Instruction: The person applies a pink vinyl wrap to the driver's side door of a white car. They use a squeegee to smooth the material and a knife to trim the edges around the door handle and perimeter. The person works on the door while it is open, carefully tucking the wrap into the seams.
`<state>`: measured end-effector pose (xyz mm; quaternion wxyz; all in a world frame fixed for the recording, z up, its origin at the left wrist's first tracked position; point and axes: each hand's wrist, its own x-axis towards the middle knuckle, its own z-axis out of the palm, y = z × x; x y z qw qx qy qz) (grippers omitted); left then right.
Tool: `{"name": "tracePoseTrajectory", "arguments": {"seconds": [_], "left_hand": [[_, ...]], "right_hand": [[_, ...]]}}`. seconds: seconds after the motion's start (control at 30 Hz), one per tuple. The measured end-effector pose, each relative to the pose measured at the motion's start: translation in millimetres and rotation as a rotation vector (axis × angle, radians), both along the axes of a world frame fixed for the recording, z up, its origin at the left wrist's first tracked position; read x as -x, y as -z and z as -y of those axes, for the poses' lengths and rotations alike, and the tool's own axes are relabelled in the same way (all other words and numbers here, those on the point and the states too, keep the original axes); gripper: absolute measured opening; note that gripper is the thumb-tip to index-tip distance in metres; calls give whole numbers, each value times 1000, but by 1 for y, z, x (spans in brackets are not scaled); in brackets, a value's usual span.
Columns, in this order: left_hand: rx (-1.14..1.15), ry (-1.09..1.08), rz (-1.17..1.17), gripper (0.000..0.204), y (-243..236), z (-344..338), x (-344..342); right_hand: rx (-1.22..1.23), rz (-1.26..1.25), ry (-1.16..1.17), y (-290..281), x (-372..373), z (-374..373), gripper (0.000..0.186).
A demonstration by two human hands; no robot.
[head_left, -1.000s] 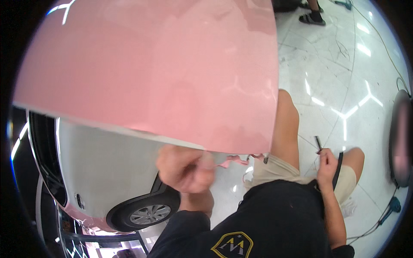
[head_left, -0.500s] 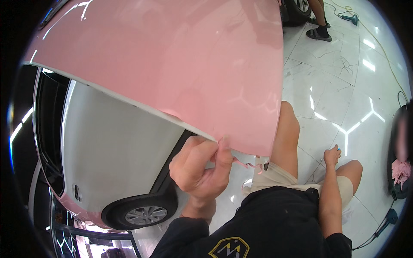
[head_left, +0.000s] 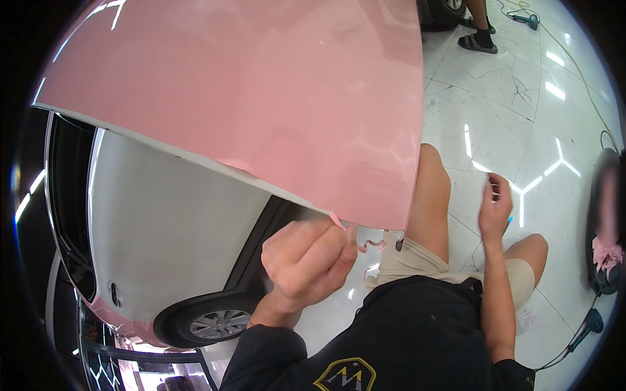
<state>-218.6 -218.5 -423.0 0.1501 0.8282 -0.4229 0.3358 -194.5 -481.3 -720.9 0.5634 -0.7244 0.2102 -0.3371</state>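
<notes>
A glossy pink car panel (head_left: pixel 280 98), apparently an open door, spreads before me with a pale edge running along its left side. At its near corner, my left hand (head_left: pixel 310 260) is closed in a pinch on a narrow strip of pink film (head_left: pixel 373 246), whose curled tail hangs right of the thumb. Some film stands slightly loose along the panel edge farther up. To the right, over the floor, my right hand (head_left: pixel 495 205) has curled fingers. A small blue-tipped thing (head_left: pixel 509 222) shows beside its palm; the rest is hidden.
A white car door (head_left: pixel 176 208) and wheel (head_left: pixel 220 324) are at left. A co-worker's sandalled foot (head_left: pixel 478 43) stands far right, near a teal power tool (head_left: pixel 527 21). At right are crumpled pink film (head_left: pixel 607 255) on a dark seat, and a corded tool (head_left: pixel 592 322).
My left hand has moved slightly down and right, keeping its pinch on the strip. My right hand has risen and turned, with fingers curled. The view has shifted slightly.
</notes>
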Motion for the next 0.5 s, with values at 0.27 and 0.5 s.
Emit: {"name": "tracePoseTrajectory", "arguments": {"seconds": [0.27,0.5], "left_hand": [[36,75,-126,15,24,-4,7],[-40,134,-271,18,31,-6,17]], "right_hand": [[-316,266,-931,-214,38,-87,18],[-568,163,-982,-236,41,-102,17]]}}
